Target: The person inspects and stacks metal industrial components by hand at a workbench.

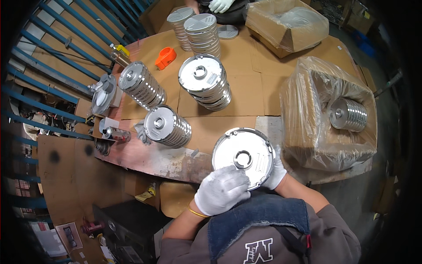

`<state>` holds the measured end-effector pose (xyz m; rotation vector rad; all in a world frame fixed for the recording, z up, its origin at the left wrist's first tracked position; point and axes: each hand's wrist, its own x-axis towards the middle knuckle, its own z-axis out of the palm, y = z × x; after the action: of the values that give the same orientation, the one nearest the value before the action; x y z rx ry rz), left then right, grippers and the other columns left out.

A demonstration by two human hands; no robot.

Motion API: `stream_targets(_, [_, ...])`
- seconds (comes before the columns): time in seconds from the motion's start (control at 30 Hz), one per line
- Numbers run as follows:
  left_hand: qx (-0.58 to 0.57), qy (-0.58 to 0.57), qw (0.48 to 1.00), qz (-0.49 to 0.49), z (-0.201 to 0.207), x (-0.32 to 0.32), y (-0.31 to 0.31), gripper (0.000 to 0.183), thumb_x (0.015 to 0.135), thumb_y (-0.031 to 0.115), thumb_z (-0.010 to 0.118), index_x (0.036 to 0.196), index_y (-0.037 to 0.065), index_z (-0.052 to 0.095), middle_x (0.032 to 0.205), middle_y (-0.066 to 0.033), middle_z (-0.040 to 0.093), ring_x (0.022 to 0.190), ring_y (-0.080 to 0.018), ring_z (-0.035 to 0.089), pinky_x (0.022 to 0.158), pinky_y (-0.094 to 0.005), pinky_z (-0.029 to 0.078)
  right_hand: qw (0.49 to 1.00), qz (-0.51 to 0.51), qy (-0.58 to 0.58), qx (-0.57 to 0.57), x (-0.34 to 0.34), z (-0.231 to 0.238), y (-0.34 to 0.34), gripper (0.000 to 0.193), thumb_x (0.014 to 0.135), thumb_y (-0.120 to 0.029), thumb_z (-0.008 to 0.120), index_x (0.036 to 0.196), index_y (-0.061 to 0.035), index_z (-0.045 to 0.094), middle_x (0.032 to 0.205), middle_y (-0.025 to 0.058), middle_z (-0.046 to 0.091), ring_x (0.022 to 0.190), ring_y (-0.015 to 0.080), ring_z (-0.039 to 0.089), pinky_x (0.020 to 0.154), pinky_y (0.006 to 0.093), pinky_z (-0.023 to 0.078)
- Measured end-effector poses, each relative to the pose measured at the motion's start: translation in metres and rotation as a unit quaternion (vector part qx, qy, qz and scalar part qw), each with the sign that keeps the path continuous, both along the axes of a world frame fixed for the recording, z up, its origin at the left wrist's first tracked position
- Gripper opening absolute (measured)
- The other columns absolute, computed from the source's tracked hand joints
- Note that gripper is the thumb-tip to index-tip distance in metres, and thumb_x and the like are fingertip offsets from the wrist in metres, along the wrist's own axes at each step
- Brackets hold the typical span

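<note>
- Holding the silver disc (pixel 243 145) is done with both gloved hands, close to the torso, at the near edge of the surface (pixel 154 160).
- Right grip (pixel 278 171): clamped on the disc at its right rim; the fingers behind it are hidden.
- Left grip (pixel 223 189): fingers close together, laid over the lower left of the disc face, just below the hub. Whether it pinches the rim cannot be told.
- Right-hand carton (pixel 300 110): open at the top, draped in clear plastic. It contains a stack of silver discs (pixel 347 115) lying on its side, long axis roughly left to right, end face to the left.
- Upper carton (pixel 303 42): open, set at the far right of the surface. Clear film (pixel 299 17) fills its mouth; anything beneath cannot be made out.
- Disc orientation: hub face up, toward the wearer's head. The outline is round, without a long axis; the hub axis points upward. A ribbed rectangular patch lies right of the hub.
- Adjacent items: a hub-topped stack (pixel 204 83) stands upright beyond the disc; a shorter stack (pixel 169 127) stands to its left.
</note>
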<state>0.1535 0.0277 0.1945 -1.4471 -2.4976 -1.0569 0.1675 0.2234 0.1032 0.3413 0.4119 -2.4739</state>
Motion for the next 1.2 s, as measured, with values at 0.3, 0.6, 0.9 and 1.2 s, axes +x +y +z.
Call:
stream_targets(0.3, [0.053, 0.021, 0.89, 0.453, -0.086, -0.092, -0.098, 0.031, 0.074, 0.004, 0.066, 0.103, -0.001, 0.061, 0.104, -0.0183, 0.062, 0.095, -0.0312, 0.06, 0.086, -0.0349, 0.047, 0.999, -0.024, -0.018, 0.014, 0.007, 0.002, 0.011, 0.099, 0.061, -0.071, 0.063, 0.137, -0.0128, 0.038, 0.139, 0.011, 0.042, 0.127, 0.0309, 0.039, 0.107, 0.05, 0.03])
stream_targets(0.6, [0.136, -0.012, 0.845, 0.517, -0.103, -0.082, -0.12, 0.027, 0.076, 0.008, 0.068, 0.101, -0.002, 0.063, 0.099, -0.013, 0.064, 0.092, -0.0251, 0.06, 0.086, -0.0327, 0.047, 0.999, -0.021, -0.012, 0.021, 0.011, -0.007, 0.012, 0.097, 0.062, -0.069, 0.064, 0.137, -0.013, 0.038, 0.138, 0.0111, 0.043, 0.127, 0.0312, 0.04, 0.105, 0.0509, 0.031])
stream_targets(0.9, [0.757, -0.495, 0.406, 0.133, -0.08, -0.03, -0.099, 0.045, 0.087, 0.026, 0.059, 0.125, 0.003, 0.051, 0.127, -0.0113, 0.054, 0.117, -0.0289, 0.049, 0.102, -0.0489, 0.037, 0.999, -0.011, -0.04, -0.02, 0.005, -0.007, 0.0, 0.096, 0.061, -0.066, 0.067, 0.136, -0.0134, 0.04, 0.137, 0.0109, 0.044, 0.126, 0.0309, 0.04, 0.105, 0.0507, 0.033])
stream_targets(1.2, [0.282, -0.093, 0.938, 0.18, -0.016, 0.004, -0.051, 0.029, 0.069, 0.021, 0.075, 0.088, 0.002, 0.064, 0.091, -0.0097, 0.066, 0.092, -0.0259, 0.064, 0.082, -0.0384, 0.052, 0.999, 0.009, -0.039, -0.023, 0.007, -0.015, 0.001, 0.097, 0.064, -0.071, 0.059, 0.139, -0.0157, 0.035, 0.142, 0.0086, 0.039, 0.131, 0.0303, 0.034, 0.108, 0.0526, 0.024])
